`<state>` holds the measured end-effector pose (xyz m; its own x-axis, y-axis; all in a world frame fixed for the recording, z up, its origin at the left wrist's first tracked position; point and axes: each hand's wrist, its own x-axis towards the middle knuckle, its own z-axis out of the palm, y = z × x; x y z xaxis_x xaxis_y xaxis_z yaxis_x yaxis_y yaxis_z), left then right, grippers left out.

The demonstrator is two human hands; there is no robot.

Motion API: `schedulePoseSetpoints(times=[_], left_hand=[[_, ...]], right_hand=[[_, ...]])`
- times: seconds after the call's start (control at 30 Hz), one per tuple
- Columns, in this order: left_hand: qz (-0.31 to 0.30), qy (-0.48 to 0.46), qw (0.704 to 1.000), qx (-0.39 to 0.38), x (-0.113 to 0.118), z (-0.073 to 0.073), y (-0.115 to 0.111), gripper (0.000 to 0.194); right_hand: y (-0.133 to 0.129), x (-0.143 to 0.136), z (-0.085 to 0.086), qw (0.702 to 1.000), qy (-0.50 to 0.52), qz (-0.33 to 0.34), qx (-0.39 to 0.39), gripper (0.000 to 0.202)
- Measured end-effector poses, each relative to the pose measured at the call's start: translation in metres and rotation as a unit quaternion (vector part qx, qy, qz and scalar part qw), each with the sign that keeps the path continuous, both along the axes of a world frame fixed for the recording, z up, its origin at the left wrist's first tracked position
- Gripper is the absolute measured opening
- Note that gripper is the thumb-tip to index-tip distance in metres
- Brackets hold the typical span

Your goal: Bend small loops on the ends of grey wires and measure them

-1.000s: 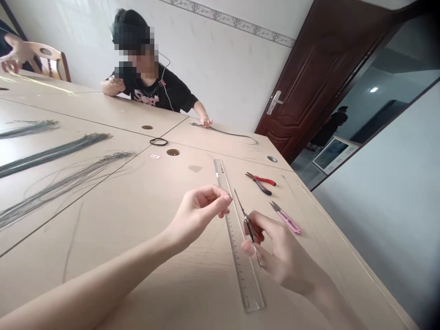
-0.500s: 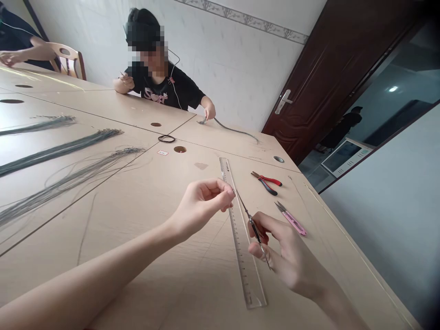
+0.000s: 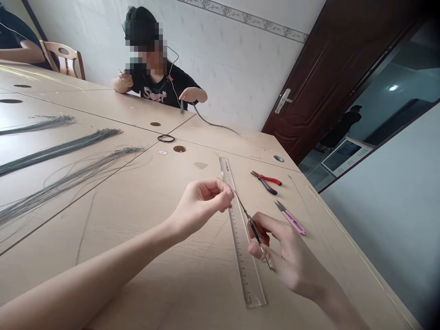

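Observation:
My left hand (image 3: 208,201) is closed in a pinch above the ruler, thumb and forefinger holding a thin grey cord. A small loop of the cord (image 3: 233,194) shows at the fingertips, and a faint strand trails down toward the table. In my right hand (image 3: 280,252) are slim pointed metal tweezers (image 3: 252,225) with a dark grip. Their tip reaches the loop beside my left fingertips; whether it grips the cord is too small to tell. Beneath both hands lies a clear plastic ruler (image 3: 245,275).
Right of the ruler lie red-and-black pliers (image 3: 266,182) and pink thread snips (image 3: 292,219). Bundles of grey cords (image 3: 58,151) spread at the left. A black ring (image 3: 166,138) sits near a table hole (image 3: 179,149). Across the table, a person (image 3: 161,82) handles a cord bundle.
The tweezers' tip has shifted slightly left toward the loop; my left hand stays nearly still. The person opposite has raised the cord bundle and drawn it left. Another person's hand has left view.

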<state>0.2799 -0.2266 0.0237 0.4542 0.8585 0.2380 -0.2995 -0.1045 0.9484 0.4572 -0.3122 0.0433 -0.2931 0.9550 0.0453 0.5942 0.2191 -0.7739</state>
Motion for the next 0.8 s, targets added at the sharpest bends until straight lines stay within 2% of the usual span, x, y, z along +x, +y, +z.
schedulePoseSetpoints(times=[0.27, 0.5, 0.8], left_hand=[[-0.003, 0.005, 1.000, 0.003, 0.0001, -0.0016, 0.0007, 0.019], [0.000, 0.008, 1.000, 0.003, 0.0005, -0.0012, 0.0014, 0.020], [0.007, -0.012, 1.000, -0.008, 0.0004, -0.0004, 0.0005, 0.020]], right_hand=[[-0.0006, 0.0001, 0.0017, 1.000, -0.010, -0.001, -0.001, 0.025], [-0.0002, -0.0001, 0.0019, 0.999, 0.024, -0.005, -0.028, 0.018], [0.0001, -0.0018, -0.0008, 1.000, 0.013, -0.011, 0.014, 0.020]])
